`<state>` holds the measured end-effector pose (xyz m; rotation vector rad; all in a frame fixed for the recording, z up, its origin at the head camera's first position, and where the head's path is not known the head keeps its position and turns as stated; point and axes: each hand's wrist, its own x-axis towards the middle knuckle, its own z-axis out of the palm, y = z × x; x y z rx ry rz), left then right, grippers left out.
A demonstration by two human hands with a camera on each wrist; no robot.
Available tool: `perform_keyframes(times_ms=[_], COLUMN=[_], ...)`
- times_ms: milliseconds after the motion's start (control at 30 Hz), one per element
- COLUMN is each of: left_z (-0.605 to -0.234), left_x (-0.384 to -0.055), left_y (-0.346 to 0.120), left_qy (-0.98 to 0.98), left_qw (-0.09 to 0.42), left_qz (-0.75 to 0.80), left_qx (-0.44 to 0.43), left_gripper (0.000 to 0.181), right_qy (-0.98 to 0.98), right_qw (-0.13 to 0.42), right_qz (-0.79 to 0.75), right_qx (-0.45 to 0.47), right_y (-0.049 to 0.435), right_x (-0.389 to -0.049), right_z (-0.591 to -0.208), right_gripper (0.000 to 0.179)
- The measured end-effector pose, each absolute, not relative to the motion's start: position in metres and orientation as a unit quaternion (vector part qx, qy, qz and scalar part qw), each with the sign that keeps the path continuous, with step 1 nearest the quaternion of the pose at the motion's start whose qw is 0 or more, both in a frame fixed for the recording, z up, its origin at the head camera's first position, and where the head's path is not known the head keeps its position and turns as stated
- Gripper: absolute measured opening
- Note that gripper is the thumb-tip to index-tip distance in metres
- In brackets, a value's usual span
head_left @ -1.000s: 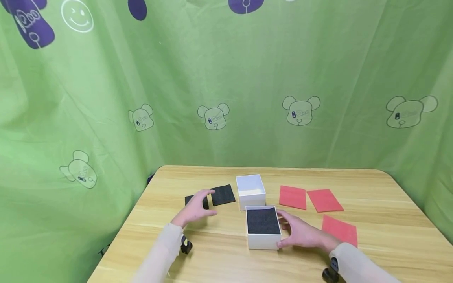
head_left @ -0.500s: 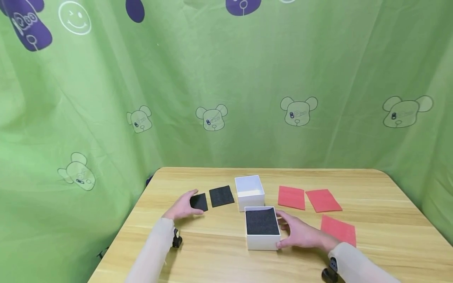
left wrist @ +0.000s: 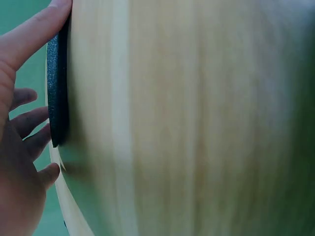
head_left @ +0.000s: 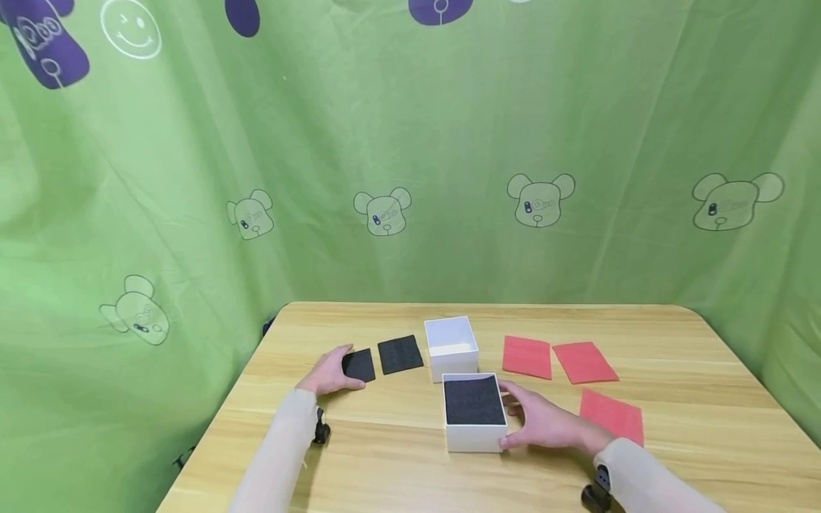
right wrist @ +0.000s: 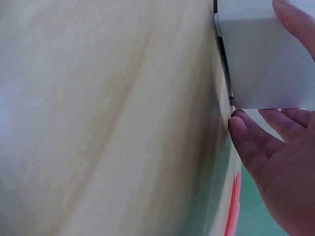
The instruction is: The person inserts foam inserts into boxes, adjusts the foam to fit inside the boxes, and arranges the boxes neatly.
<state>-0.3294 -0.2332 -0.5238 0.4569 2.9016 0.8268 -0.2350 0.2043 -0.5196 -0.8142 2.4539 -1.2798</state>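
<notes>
My left hand [head_left: 330, 372] grips a black foam square [head_left: 359, 365] by its edges, thumb on the near side and fingers beyond. The square lies flat on the table at the left. In the left wrist view, the thumb and fingers reach the dark edge of the foam [left wrist: 58, 93]. With thumb at the front corner and fingers along the right side, my right hand [head_left: 545, 420] holds a white open box [head_left: 477, 438]. Black foam [head_left: 474, 401] fills the top of that box. The right wrist view shows the white box wall [right wrist: 270, 64] between thumb and fingers.
Behind the held box stands a second white box [head_left: 454, 365], its inside pale. Another black foam square [head_left: 400, 354] lies left of it. Three red sheets [head_left: 527, 357] lie on the right of the wooden table [head_left: 385, 456]. A green curtain [head_left: 449, 142] hangs behind.
My left hand has moved left and down onto the far-left black foam square, its thumb and fingers now at the edges. The right hand keeps its hold on the box.
</notes>
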Motion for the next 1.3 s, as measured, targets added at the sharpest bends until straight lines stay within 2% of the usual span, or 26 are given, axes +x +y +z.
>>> perform_keyframes(times_ms=[433, 767, 1100, 1300], left_z=[-0.53, -0.522, -0.519, -0.519], left_x=[-0.33, -0.325, -0.318, -0.314], left_y=[-0.237, -0.236, -0.23, -0.227], left_qy=[0.954, 0.948, 0.961, 0.956], left_qw=[0.044, 0.062, 0.035, 0.006], left_qz=[0.249, 0.239, 0.197, 0.235], left_qx=[0.162, 0.201, 0.193, 0.173], left_gripper=[0.091, 0.098, 0.096, 0.089], right_qy=[0.84, 0.837, 0.838, 0.839], right_qw=[0.123, 0.12, 0.119, 0.12], right_qz=[-0.441, -0.446, -0.442, -0.44], right_qx=[-0.29, -0.294, -0.297, -0.296], right_y=[0.204, 0.205, 0.205, 0.205], right_x=[-0.235, -0.236, -0.236, -0.235], right_z=[-0.52, -0.521, -0.519, -0.519], right_gripper=[0.108, 0.106, 0.107, 0.106])
